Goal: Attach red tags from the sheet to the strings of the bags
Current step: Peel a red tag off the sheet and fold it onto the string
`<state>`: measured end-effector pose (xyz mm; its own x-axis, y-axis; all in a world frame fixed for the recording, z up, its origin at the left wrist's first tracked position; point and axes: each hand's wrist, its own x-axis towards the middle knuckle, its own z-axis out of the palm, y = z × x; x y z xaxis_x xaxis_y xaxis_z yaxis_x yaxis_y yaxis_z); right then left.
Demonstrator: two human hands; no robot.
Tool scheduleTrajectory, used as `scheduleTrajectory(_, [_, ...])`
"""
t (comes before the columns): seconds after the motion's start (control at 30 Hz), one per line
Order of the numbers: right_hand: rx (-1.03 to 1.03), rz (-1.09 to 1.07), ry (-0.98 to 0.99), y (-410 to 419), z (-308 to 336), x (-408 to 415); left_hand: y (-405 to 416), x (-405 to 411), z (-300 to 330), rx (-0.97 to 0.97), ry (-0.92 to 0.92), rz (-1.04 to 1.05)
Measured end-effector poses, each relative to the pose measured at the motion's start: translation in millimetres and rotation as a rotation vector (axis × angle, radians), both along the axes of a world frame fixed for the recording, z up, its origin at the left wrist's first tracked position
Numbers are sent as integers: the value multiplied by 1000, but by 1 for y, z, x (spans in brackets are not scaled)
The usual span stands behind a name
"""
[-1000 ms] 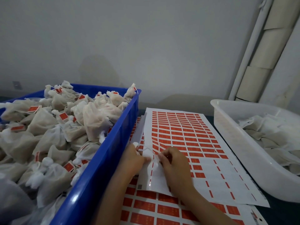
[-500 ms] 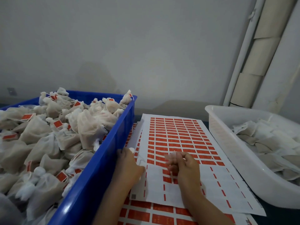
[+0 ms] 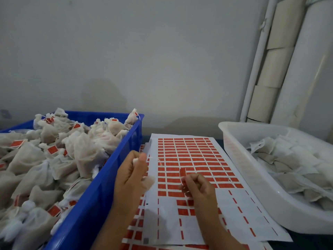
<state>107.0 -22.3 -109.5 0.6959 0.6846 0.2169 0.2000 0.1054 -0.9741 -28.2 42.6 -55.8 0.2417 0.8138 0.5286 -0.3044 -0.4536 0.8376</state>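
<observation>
The tag sheet [image 3: 189, 159] lies flat between the blue crate [image 3: 100, 186] and the white tub [image 3: 239, 159], touching both rims. The left hand [image 3: 130, 175] grips a small white bag [image 3: 148, 181] above the sheet's left edge. The right hand [image 3: 195, 186] pinches one peeled, curled red tag [image 3: 182, 173].

Right hand [image 3: 195, 186] lifted a tag [image 3: 182, 173] (peeled).

My left hand [image 3: 132, 175] is raised with fingers curled and thumb pressed up top, pinching something small and white, while my right hand [image 3: 197, 186] hovers beside it, fingertips [image 3: 183, 180] pinched together, both forearms reaching forward.
</observation>
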Motion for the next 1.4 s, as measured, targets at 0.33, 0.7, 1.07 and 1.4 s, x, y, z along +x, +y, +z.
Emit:
scheduleTrajectory(0.33, [128, -54, 24, -8, 10, -4, -4, 31, -35, -292, 353, -158])
scheduleTrajectory(0.7, [271, -132, -85, -16, 18, -8, -12, 40, -42, -247, 328, -108])
scheduleTrajectory(1.07, [98, -90, -197, -10, 5, -7, -10, 42, -45, -152, 369, -82])
scheduleTrajectory(1.4, [53, -67, -195, -11, 6, -7, -8, 41, -46, -138, 385, -82])
